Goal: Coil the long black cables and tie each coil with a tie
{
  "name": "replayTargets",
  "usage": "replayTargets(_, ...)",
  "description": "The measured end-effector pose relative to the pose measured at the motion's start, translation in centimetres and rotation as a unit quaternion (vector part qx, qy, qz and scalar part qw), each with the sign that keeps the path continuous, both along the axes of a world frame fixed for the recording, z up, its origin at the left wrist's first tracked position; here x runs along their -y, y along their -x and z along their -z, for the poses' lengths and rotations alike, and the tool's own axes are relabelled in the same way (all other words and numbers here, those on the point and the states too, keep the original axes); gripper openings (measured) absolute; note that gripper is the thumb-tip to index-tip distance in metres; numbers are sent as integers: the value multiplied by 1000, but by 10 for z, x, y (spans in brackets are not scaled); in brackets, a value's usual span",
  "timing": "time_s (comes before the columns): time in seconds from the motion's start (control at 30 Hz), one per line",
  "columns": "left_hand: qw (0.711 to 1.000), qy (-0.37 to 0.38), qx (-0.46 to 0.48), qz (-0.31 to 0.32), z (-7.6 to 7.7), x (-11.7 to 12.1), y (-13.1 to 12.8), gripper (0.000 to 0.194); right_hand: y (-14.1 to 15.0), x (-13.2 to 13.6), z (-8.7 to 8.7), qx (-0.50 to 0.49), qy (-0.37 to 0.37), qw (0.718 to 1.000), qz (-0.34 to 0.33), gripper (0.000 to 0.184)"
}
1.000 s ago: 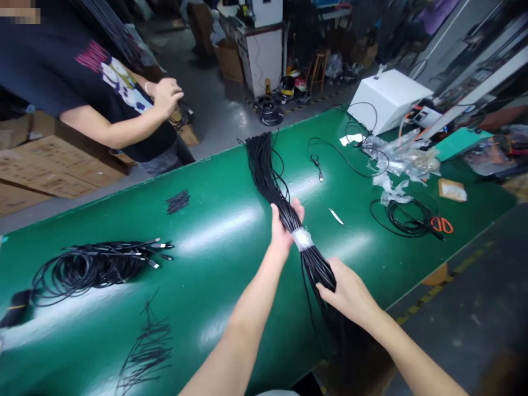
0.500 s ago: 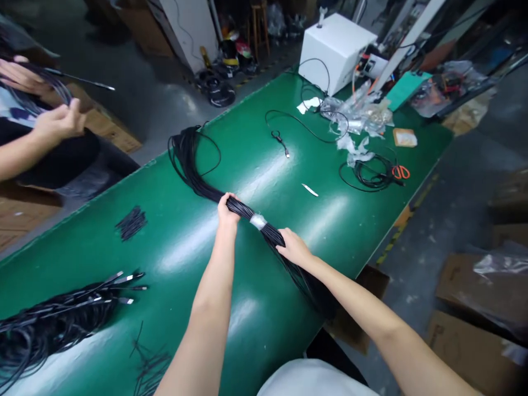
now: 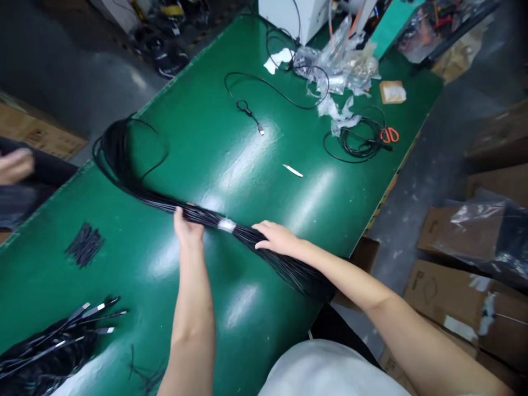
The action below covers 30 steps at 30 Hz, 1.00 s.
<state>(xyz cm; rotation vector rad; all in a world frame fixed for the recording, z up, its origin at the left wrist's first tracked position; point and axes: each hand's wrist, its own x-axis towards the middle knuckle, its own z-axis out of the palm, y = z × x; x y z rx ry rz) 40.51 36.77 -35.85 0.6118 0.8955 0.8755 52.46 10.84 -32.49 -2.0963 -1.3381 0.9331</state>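
A long bundle of black cables [image 3: 212,215] runs across the green table, bound near its middle by a band of whitish tape [image 3: 226,225]. My left hand [image 3: 188,224] is closed round the bundle just left of the tape. To the right of the tape, my right hand [image 3: 277,238] grips the bundle from above, its fingers curled over the strands. The far left end spreads in loops near the table's back edge. Its right end passes under my right forearm towards the near edge, where part of it is hidden.
A small white blade-like piece [image 3: 292,170] and a cable with a USB plug [image 3: 260,130] lie beyond my hands. Orange-handled scissors [image 3: 389,135] rest by a coiled cable [image 3: 358,140]. More cables [image 3: 53,352] and short black ties [image 3: 85,245] lie left. Another person's hand [image 3: 15,166] shows far left.
The view has swung, so the table sits further left and higher. Both hands still hold the bundle, which lies more level across the view. The other person's hands have mostly left the picture.
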Motion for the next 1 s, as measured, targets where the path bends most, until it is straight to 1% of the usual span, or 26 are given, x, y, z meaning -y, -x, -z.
replayTargets(0.03,999,11,-46,-5,15,11,5,7,-16,6,10,-17,-4,999,32,38)
replayTargets(0.07,996,7,-86,-11,26,24,12,10,-35,13,17,-13,-16,997,77,30)
replayTargets(0.1,993,-13,-118,-18,34,41,21,15,-57,21,23,12,-29,991,130,23)
replayTargets(0.13,987,-44,-150,-29,38,60,30,21,-81,27,27,56,-42,980,186,20)
replayTargets(0.17,979,-73,-186,-35,38,79,38,25,-105,31,31,98,-50,964,241,21)
replayTargets(0.2,969,-94,-225,-33,38,97,45,28,-129,32,35,134,-49,950,279,27)
replayTargets(0.23,960,-104,-259,-21,36,114,50,28,-150,31,40,160,-34,944,288,33)
replayTargets(0.3,948,-109,-297,17,33,138,52,29,-182,23,50,201,5,945,259,40)
replayTargets(0.33,946,-115,-303,31,32,145,51,32,-191,18,54,217,33,947,236,40)
replayTargets(0.4,939,-148,-307,50,30,151,44,43,-197,12,59,244,87,945,200,33)
replayTargets(0.43,933,-173,-309,63,29,151,40,49,-195,10,59,256,112,940,194,32)
replayTargets(0.5,914,-226,-321,104,27,148,31,59,-180,9,55,266,140,933,200,29)
replayTargets(0.53,902,-250,-329,128,25,146,26,60,-169,10,52,253,142,935,206,27)
replayTargets(0.57,889,-272,-336,151,22,143,22,60,-154,11,48,218,138,943,211,26)
replayTargets(0.6,876,-291,-343,173,20,141,18,57,-137,12,45,160,129,955,214,26)
replayTargets(0.67,852,-324,-356,207,16,136,13,49,-97,14,40,-1,97,974,203,24)
replayTargets(0.73,832,-350,-361,233,15,129,11,39,-57,15,39,-141,56,971,184,21)
replayTargets(0.77,827,-359,-358,244,15,125,10,34,-39,14,39,-181,37,966,179,19)
replayTargets(0.83,828,-364,-341,254,16,119,11,27,-13,9,39,-206,13,961,185,15)
replayTargets(0.9,849,-347,-322,237,19,117,14,27,2,3,36,-186,6,963,196,15)
replayTargets(0.93,863,-329,-315,216,20,120,16,31,6,0,33,-166,5,966,196,17)
replayTargets(1.0,892,-282,-307,172,21,133,19,51,10,-2,26,-122,-4,975,184,23)
